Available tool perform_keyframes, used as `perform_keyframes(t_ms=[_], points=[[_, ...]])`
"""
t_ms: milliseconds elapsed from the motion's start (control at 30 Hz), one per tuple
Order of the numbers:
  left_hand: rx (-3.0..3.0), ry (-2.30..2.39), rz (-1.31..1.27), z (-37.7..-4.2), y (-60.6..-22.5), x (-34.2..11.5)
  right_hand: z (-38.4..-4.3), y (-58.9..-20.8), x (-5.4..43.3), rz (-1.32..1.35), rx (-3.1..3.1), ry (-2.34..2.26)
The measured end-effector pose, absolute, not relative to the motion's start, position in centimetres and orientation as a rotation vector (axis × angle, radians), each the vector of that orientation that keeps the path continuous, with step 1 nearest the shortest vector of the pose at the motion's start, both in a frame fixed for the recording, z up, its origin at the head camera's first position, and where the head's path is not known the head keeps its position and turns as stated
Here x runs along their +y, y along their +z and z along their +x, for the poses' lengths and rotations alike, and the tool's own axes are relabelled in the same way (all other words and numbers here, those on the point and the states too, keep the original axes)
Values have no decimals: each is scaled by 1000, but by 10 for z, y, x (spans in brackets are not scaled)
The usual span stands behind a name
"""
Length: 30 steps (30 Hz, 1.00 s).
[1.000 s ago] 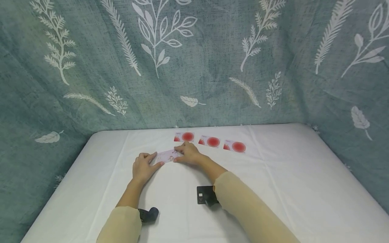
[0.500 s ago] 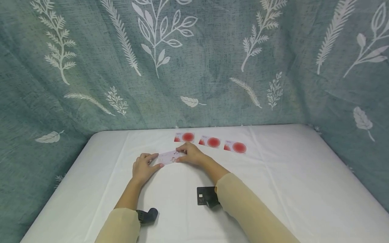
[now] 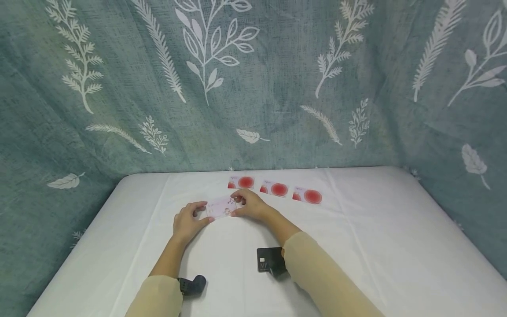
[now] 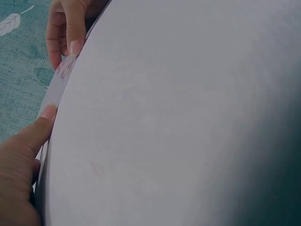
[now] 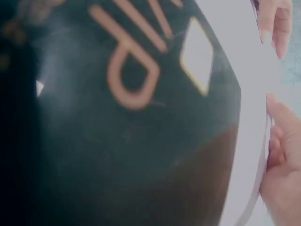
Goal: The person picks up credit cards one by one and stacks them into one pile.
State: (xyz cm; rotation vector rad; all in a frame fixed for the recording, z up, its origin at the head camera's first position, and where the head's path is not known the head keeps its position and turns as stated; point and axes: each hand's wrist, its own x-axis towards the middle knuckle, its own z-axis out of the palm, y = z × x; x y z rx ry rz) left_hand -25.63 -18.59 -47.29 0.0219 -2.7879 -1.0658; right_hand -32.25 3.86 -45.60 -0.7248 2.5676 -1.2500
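A pale pink card (image 3: 220,207) with small floral marks is held level between my two hands, near the middle of the white table. My left hand (image 3: 187,223) grips its left end, thumb at the near corner and index finger at the far one. At the right end, my right hand (image 3: 251,206) pinches the card between thumb and curled fingers. The left wrist view shows both thumbs along the card's near edge (image 4: 57,87). Just beyond the right hand lie three cards with red ovals: a left one (image 3: 240,182), a middle one (image 3: 274,188) and a right one (image 3: 307,195).
A black card (image 3: 266,259) with a chip and "VIP" lettering lies under the right forearm, partly covered by the sleeve and wrist camera. Another dark wrist camera (image 3: 192,285) juts from the left sleeve. A green leaf-patterned curtain (image 3: 253,88) hangs behind the table (image 3: 380,246).
Both hands have shifted the pale pink card slightly to the right. The head view has tilted a little, so the scene sits lower. The red-oval cards and black card stay put.
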Motion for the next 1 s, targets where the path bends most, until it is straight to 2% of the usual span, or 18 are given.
perform_keyframes(t_ms=[367, 1000], points=[[-2772, -1151, 49, -256, -471, -185, -324, -450, 46, -637, 2370, -1409], [-2801, -1224, 104, -252, -471, -187, -317, -452, 38, -618, 2492, -1258]])
